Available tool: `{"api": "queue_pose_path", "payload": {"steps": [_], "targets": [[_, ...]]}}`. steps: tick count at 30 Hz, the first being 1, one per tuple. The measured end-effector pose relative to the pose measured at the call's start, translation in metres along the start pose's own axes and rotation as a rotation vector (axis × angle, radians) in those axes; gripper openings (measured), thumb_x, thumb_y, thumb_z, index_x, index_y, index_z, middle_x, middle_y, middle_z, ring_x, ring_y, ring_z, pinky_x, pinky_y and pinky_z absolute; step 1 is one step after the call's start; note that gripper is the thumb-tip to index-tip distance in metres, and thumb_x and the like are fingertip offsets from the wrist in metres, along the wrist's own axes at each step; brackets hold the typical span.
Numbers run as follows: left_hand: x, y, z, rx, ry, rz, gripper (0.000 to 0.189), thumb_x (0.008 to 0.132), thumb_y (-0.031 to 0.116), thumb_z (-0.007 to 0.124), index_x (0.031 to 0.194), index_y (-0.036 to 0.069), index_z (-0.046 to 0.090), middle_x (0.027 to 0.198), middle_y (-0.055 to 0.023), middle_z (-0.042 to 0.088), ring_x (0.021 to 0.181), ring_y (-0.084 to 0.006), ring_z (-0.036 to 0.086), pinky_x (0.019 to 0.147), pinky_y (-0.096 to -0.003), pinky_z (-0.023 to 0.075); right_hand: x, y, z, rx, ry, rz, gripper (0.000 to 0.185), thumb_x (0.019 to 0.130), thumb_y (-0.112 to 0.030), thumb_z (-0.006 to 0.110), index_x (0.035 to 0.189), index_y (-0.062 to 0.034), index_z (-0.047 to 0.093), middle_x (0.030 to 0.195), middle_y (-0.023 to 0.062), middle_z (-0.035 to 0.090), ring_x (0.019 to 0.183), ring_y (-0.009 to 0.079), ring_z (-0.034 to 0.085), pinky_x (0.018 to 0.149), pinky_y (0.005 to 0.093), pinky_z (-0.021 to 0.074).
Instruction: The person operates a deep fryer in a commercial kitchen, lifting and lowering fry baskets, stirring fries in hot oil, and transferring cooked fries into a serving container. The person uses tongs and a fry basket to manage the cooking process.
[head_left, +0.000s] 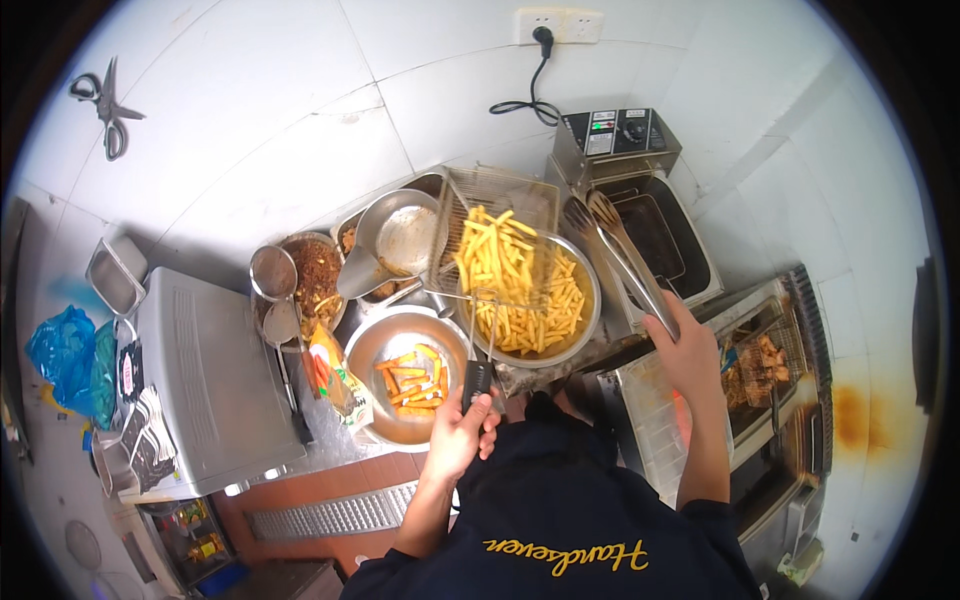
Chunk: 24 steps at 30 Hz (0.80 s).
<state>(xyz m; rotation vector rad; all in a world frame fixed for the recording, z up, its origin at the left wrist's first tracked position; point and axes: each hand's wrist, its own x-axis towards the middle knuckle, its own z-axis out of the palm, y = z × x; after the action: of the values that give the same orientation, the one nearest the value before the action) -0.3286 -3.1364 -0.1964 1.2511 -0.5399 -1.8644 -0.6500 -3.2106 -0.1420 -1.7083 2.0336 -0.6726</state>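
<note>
My left hand (461, 439) grips the black handle (477, 384) of a wire fry basket (448, 225). French fries (495, 255) lie in the basket, which is over a steel bowl (595, 300) holding more fries (566, 292). My right hand (684, 349) holds steel tongs (637, 270); their slotted ends are apart, between the bowl and a deep fryer (701, 255). Nearer my left hand stands a second steel bowl (360, 337) with a few browned fried sticks (416, 382). An orange-and-white food packet (341, 375) leans beside that bowl.
A steel saucepan (401, 229) and a pot of dark fried bits (315, 270) with strainers stand to the left. Beyond them is a grey metal appliance (217, 375). At right, another fryer's basket (761, 367) holds fried pieces. A black power cord (536, 82) hangs from a wall socket.
</note>
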Motion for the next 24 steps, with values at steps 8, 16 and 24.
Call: {"api": "queue_pose_path", "payload": {"steps": [8,16,24], "targets": [[0.0,0.016,-0.012,0.104,0.131,0.114,0.018,0.107,0.016,0.052,0.117,0.001,0.052,0.07,-0.003,0.051,0.047,-0.0089,0.046,0.04,-0.025,0.0387,-0.002,0.042,0.084,-0.498,-0.428,-0.002,0.057,0.087,-0.048,0.073,0.129,-0.0118,0.061,0.092,0.02,0.074,0.088,0.0405,0.072,0.076,0.0503,0.0567],[-0.024,0.015,-0.03,-0.019,0.082,0.038,0.019,0.107,0.019,0.053,0.118,0.003,0.054,0.07,-0.0017,0.049,0.047,-0.0074,0.043,0.04,-0.0238,0.0375,-0.006,0.065,0.104,-0.184,-0.332,0.081,0.057,0.093,-0.041,0.068,0.138,-0.0091,0.054,0.1,0.026,0.072,0.097,0.0456,0.069,0.084,0.0532,0.0545],[-0.031,0.012,-0.036,-0.455,-0.209,-0.096,0.023,0.108,0.02,0.051,0.123,0.003,0.053,0.072,-0.0009,0.046,0.045,-0.0072,0.036,0.036,-0.0228,0.0293,-0.029,0.051,0.186,-0.185,0.066,-0.187,0.055,0.092,-0.022,0.068,0.139,0.0004,0.052,0.127,0.0256,0.058,0.119,0.0415,0.056,0.099,0.0467,0.048]]}}
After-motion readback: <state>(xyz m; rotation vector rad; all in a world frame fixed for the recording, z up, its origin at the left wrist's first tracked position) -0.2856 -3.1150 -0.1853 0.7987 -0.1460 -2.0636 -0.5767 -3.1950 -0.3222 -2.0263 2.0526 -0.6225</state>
